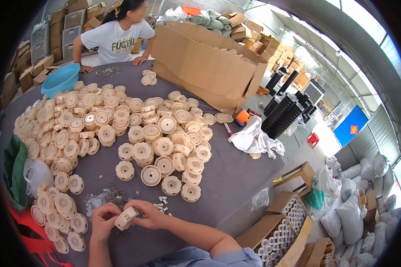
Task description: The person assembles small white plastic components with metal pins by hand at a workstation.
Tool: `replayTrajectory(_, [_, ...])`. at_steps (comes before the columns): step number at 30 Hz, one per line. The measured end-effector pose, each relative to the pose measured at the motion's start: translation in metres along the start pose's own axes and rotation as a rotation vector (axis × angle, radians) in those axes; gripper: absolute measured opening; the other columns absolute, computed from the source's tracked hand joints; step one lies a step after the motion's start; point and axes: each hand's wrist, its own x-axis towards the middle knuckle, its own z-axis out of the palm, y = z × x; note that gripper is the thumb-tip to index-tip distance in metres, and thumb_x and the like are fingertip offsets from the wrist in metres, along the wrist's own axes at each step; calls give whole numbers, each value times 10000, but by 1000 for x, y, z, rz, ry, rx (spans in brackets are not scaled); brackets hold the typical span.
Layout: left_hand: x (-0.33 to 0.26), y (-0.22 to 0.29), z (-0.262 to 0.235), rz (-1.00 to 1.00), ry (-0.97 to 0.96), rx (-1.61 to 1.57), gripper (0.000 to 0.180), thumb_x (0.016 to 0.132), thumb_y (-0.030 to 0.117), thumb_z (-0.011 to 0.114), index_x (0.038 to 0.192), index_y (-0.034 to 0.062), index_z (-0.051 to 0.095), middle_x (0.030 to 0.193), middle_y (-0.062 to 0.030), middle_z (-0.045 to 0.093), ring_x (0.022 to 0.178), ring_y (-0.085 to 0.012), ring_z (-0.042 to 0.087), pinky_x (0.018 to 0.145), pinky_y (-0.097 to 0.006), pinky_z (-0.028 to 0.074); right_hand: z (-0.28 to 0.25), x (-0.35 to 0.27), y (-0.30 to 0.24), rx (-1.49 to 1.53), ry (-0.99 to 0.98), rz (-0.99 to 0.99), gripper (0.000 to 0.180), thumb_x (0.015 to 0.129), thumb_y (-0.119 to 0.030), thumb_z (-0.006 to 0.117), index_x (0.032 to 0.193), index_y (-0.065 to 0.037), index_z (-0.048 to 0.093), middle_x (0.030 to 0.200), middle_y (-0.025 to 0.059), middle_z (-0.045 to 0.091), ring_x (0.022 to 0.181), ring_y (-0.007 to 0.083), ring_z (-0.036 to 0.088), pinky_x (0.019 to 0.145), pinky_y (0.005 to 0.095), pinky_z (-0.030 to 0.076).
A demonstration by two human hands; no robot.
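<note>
Far left: a green cloth bag (14,171) hangs at the edge of the grey tabletop (236,178), with a round blue plastic basin (61,78) at the far rim.
Left hand: the left hand (103,221) closes its fingers around the left side of a cream round plastic wheel part (126,218), near the tabletop's front edge.
Wheel part: held tilted between both hands, just above a scatter of small grey metal washers (103,197).
Right hand: the right hand (148,214) grips the same part from the right, thumb on top.
Beside the hands: a few small white plastic pegs (163,204) lie just right of the washers.
Centre: a wide spread of matching cream plastic wheel parts (120,129) covers the tabletop, many stacked.
Far side: a second person in a white T-shirt (116,38) leans on the tabletop.
Right: a large open brown cardboard box (205,66) stands on the tabletop; a crumpled white plastic bag (254,139) lies at its right edge.
</note>
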Motion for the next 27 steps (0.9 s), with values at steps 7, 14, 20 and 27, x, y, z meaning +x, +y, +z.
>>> replayTrajectory(7, [-1,0,-1,-18,-15,-15,99,633,-79,615,714,-23,611,748,-67,562,660,-117,536,587,-214,415,0,0,2,-76,4,-47,293,724,-26,627,992,-28,510,944,88,551,881,207,549,790,307,426])
replayTrajectory(14, [-2,5,-1,-90,-57,-41,108,634,-82,608,718,-15,617,739,-52,551,664,-116,540,595,-217,422,3,5,0,-230,52,-252,296,678,-3,649,929,-56,502,904,84,560,861,264,557,825,368,432])
replayTrajectory(20, [-5,2,-1,-79,-56,-73,112,622,-82,609,709,-12,616,736,-45,541,655,-114,532,584,-213,416,6,4,1,-290,72,-370,328,636,-16,663,905,-59,481,884,93,538,863,302,531,847,433,413])
replayTrajectory(27, [-1,5,1,-86,-41,-14,46,647,-13,614,659,9,576,700,-32,537,633,-106,500,575,-233,380,7,7,0,-400,146,-440,319,625,18,642,893,-77,496,854,81,568,813,266,571,812,435,452])
